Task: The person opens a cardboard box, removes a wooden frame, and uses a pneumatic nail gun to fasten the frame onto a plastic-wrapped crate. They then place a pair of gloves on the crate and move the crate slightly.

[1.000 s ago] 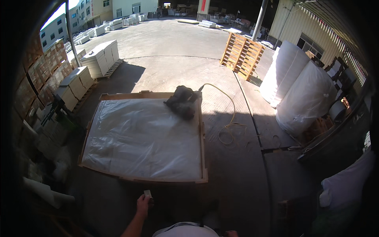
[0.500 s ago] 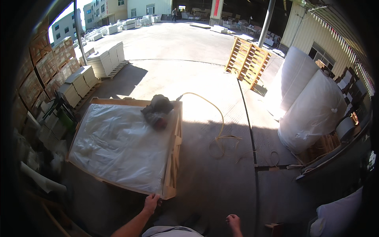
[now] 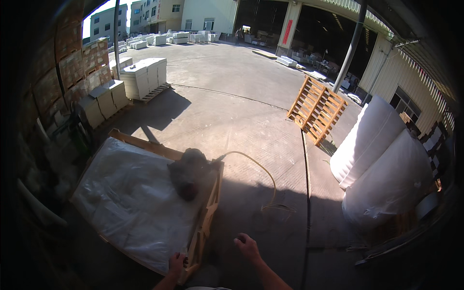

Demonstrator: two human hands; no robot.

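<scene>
A wide, shallow wooden crate (image 3: 209, 217) stands on the floor at the left, its top covered by a crinkled clear plastic sheet (image 3: 130, 193). My left hand (image 3: 177, 262) is at the crate's near right corner, fingers pinched together by the wooden edge and the sheet; what they hold is too small to make out. To the right of the crate, my right hand (image 3: 247, 246) hovers over the floor with curled fingers and nothing visible in them. A dark grey power tool, shaped like an air nailer (image 3: 189, 171), lies on the sheet near the far right corner, joined to a yellow hose (image 3: 258, 166).
The hose trails onto the concrete floor right of the crate. Big white wrapped rolls (image 3: 386, 179) stand at the right, and a wooden pallet (image 3: 316, 108) leans by a post. Stacked panels (image 3: 145, 77) and piled boxes (image 3: 72, 72) line the left side.
My view has tilted up and shifted. My right hand has risen and moved left, closer to the crate. My left hand stays at the crate's near right corner.
</scene>
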